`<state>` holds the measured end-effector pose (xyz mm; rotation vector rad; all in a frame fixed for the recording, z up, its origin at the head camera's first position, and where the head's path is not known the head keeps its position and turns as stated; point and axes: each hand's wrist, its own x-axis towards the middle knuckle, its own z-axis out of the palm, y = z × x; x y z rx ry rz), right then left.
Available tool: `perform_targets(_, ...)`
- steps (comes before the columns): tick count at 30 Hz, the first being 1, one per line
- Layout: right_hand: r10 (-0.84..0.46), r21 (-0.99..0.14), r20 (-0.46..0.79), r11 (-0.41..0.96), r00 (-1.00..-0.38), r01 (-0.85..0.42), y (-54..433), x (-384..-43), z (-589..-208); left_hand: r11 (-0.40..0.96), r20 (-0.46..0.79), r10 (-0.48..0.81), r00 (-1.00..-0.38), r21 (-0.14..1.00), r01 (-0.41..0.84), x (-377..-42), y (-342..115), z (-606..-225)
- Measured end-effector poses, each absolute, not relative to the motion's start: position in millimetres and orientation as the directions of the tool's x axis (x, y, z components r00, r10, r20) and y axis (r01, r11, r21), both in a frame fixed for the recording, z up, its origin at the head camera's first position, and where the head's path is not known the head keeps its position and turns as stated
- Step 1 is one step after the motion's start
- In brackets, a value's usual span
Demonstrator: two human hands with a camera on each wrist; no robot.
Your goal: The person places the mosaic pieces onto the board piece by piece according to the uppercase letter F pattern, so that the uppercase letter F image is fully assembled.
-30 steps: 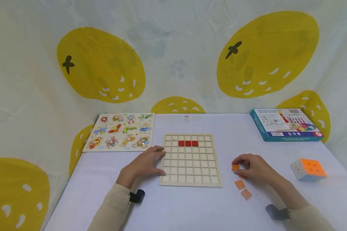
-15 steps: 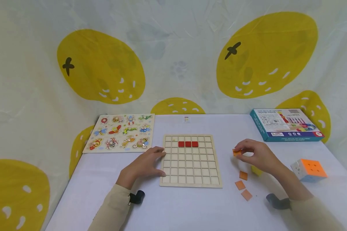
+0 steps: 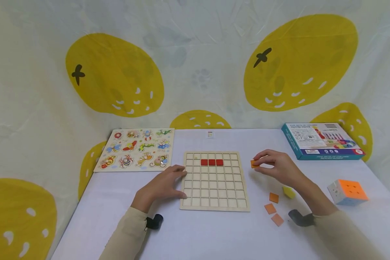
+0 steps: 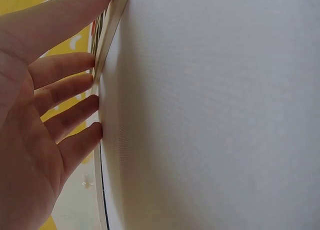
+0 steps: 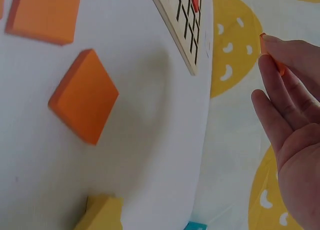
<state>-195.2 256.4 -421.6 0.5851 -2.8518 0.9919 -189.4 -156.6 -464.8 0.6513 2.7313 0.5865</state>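
Note:
A wooden grid board (image 3: 213,186) lies flat mid-table, with three red square tiles (image 3: 212,162) side by side in its second row from the top. My left hand (image 3: 160,187) rests at the board's left edge, fingers and thumb spread and touching it. In the left wrist view the left fingers (image 4: 75,108) are only gently bent. Off the board's right side, my right hand (image 3: 281,166) pinches an orange square tile (image 3: 253,164) between thumb and fingers, raised above the table. Several more orange tiles (image 3: 274,197) and a yellow piece (image 3: 289,192) lie below that hand.
An insect picture puzzle board (image 3: 134,150) lies at the back left. At the back right is a flat teal-edged box (image 3: 325,141). A puzzle cube (image 3: 347,191) stands right of my right hand, and a small printed card (image 3: 210,134) lies behind the grid board.
My right hand has lifted the orange tile from the loose tiles and carried it up and left toward the board, uncovering the yellow piece. The left hand has stayed in place.

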Motion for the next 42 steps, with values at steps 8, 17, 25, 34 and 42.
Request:
perform_targets(8,-0.367,-0.608,0.194,0.683,-0.91,-0.405,234,-207,-439,0.817,-0.162,0.485,-0.859,0.433,0.38,-190,-157,-465)
perform_targets(17,-0.401,-0.671,0.101,0.649,-0.91,-0.36,200,-222,-460,0.813,-0.155,0.491,-0.857,0.434,0.387,-190,-156,-466)
perform_targets(25,-0.436,-0.688,0.092,0.622,-0.895,-0.374,164,-233,-468,0.813,-0.16,0.486,-0.859,0.442,0.378,-190,-156,-464)
perform_targets(34,-0.468,-0.666,0.121,0.616,-0.875,-0.421,132,-240,-476,0.815,-0.171,0.486,-0.857,0.442,0.374,-190,-155,-463)
perform_targets(42,-0.448,-0.671,0.087,0.634,-0.89,-0.385,116,-243,-473,0.816,-0.17,0.483,-0.859,0.443,0.371,-192,-156,-465)
